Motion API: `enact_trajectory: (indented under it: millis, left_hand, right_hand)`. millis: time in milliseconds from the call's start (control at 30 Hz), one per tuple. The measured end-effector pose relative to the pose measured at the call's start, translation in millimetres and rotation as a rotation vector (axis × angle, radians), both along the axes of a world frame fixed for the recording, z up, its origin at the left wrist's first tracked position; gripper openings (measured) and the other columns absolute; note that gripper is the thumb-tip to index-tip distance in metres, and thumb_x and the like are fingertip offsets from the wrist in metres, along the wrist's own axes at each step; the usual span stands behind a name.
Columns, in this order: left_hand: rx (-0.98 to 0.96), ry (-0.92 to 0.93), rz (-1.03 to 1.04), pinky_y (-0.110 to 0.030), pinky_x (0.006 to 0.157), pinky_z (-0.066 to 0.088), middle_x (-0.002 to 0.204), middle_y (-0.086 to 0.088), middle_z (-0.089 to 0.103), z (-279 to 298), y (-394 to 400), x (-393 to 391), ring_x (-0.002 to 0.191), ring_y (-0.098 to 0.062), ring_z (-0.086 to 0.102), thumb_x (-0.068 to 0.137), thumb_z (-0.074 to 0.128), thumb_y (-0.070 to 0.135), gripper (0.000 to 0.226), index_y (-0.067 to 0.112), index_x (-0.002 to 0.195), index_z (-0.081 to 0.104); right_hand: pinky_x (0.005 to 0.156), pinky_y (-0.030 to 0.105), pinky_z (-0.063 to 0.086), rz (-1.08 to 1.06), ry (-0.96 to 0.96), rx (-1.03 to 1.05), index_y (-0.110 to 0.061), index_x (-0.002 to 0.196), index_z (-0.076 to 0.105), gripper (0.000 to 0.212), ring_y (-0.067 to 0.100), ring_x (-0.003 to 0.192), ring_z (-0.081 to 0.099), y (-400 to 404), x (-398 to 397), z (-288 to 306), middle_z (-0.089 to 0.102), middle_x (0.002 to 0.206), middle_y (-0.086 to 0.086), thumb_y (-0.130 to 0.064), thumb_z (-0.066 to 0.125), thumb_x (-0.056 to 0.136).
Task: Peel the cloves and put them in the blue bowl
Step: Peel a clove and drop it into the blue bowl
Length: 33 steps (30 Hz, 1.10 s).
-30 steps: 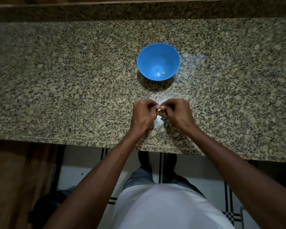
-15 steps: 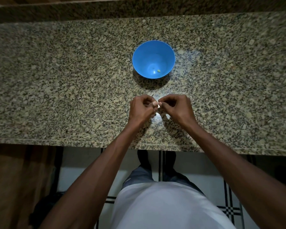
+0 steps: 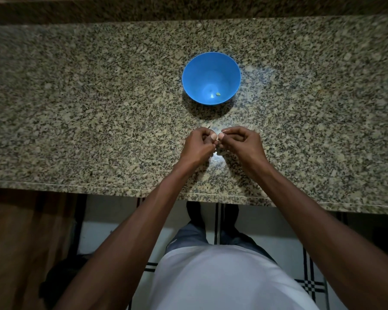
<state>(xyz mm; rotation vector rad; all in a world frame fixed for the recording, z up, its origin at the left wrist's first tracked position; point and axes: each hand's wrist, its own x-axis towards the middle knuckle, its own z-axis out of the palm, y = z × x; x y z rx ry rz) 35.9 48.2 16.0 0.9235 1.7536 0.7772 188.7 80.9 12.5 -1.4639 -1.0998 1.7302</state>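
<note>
A blue bowl (image 3: 211,72) stands on the granite counter, with one small pale peeled clove (image 3: 218,94) at its bottom. Just in front of the bowl, my left hand (image 3: 198,145) and my right hand (image 3: 242,144) meet thumb to thumb above the counter. Both pinch a small garlic clove (image 3: 217,142), which is almost wholly hidden by the fingers. A thin strip of pale skin (image 3: 225,131) sticks up from my right fingertips. Pale bits of peel (image 3: 218,158) lie on the counter under my hands.
The granite counter (image 3: 99,108) stretches wide to both sides, with a raised back ledge (image 3: 188,10) behind the bowl. Its front edge (image 3: 121,189) runs just below my wrists. Tiled floor and my legs show beneath.
My hands have stayed together on the clove, the fingers shifting slightly. A thin strip of skin now shows at my right fingertips. The view has shifted a little.
</note>
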Motion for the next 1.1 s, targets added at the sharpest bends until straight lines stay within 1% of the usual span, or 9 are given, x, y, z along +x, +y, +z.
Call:
enact_trajectory:
  millis: [100,267,400,500,633,767,867,1033,1100]
  left_hand:
    - [0.005,0.01,0.018,-0.046,0.083,0.063,0.096,-0.012,0.071,-0.9,-1.9,4.8,0.09,-0.026,0.072,0.103,0.058,0.013,0.012,0.004,0.109,0.063]
    - [-0.024,-0.038,0.049,-0.043,0.077,0.058,0.088,-0.008,0.07,-3.9,-5.5,4.6,0.077,-0.022,0.067,0.105,0.055,0.014,0.012,0.006,0.107,0.063]
    - [0.0,-0.064,0.164,-0.047,0.081,0.06,0.088,-0.007,0.071,-3.8,-9.6,-3.4,0.08,-0.02,0.067,0.102,0.061,0.011,0.006,0.011,0.1,0.067]
    - [0.049,-0.028,0.124,-0.044,0.082,0.063,0.095,-0.007,0.076,-2.1,-11.6,-8.5,0.088,-0.019,0.073,0.093,0.068,0.002,0.012,0.011,0.099,0.073]
    - [0.119,-0.065,0.12,-0.034,0.081,0.064,0.099,-0.006,0.078,-0.3,-13.9,-7.8,0.091,-0.016,0.076,0.088,0.081,0.016,0.022,0.007,0.107,0.075]
    - [0.087,-0.189,0.243,-0.045,0.08,0.065,0.085,-0.017,0.078,-3.9,-14.8,-7.5,0.081,-0.029,0.078,0.09,0.081,0.016,0.022,-0.002,0.101,0.074]
    - [0.062,-0.238,0.234,-0.043,0.08,0.063,0.088,-0.022,0.076,-6.6,-14.4,-8.1,0.077,-0.026,0.075,0.093,0.077,0.017,0.024,-0.004,0.103,0.073]
    - [0.03,-0.326,0.23,-0.024,0.068,0.059,0.08,-0.011,0.073,-3.1,-13.6,-5.6,0.068,-0.012,0.069,0.097,0.07,0.014,0.025,-0.009,0.107,0.071]
    - [0.003,-0.388,0.236,-0.022,0.064,0.058,0.078,-0.008,0.071,-3.3,-12.8,-5.9,0.064,-0.01,0.068,0.098,0.069,0.013,0.026,-0.011,0.11,0.069]
  right_hand:
    - [0.086,0.043,0.065,-0.023,0.08,-0.092,0.004,0.109,0.072,0.027,0.03,0.086,0.077,-3.3,-3.6,2.4,0.078,0.097,0.02,-0.007,0.082,0.087]
    - [0.079,0.041,0.062,0.047,0.081,-0.127,0.008,0.115,0.067,0.028,0.02,0.073,0.072,-1.5,-6.1,5.2,0.075,0.091,0.018,-0.006,0.077,0.092]
    - [0.089,0.051,0.063,0.09,0.011,-0.099,0.008,0.114,0.066,0.022,0.034,0.084,0.073,0.6,-2.3,4.3,0.074,0.099,0.027,-0.003,0.072,0.096]
    - [0.085,0.054,0.063,0.124,-0.063,-0.043,0.004,0.11,0.071,0.013,0.042,0.09,0.076,2.6,-0.8,1.3,0.077,0.094,0.024,-0.002,0.07,0.097]
    - [0.081,0.045,0.066,0.189,-0.154,0.041,-0.007,0.104,0.078,0.012,0.025,0.087,0.079,4.5,-4.6,0.9,0.08,0.093,0.01,-0.013,0.079,0.093]
    - [0.076,0.039,0.065,0.134,-0.145,0.093,-0.006,0.102,0.076,0.016,0.022,0.085,0.079,0.9,-7.5,-1.1,0.08,0.093,0.009,-0.01,0.082,0.089]
    - [0.074,0.034,0.064,0.067,-0.063,0.065,0.002,0.103,0.074,0.017,0.024,0.082,0.079,-0.8,-6.3,-1.3,0.079,0.09,0.015,-0.003,0.08,0.088]
    - [0.087,0.049,0.063,0.108,0.06,-0.069,0.007,0.109,0.072,0.023,0.027,0.084,0.077,0.1,-1.0,-1.1,0.078,0.093,0.019,-0.007,0.076,0.092]
    - [0.093,0.053,0.061,0.139,0.08,-0.131,0.006,0.108,0.073,0.019,0.027,0.087,0.076,2.7,1.3,-0.2,0.078,0.094,0.018,-0.007,0.074,0.094]
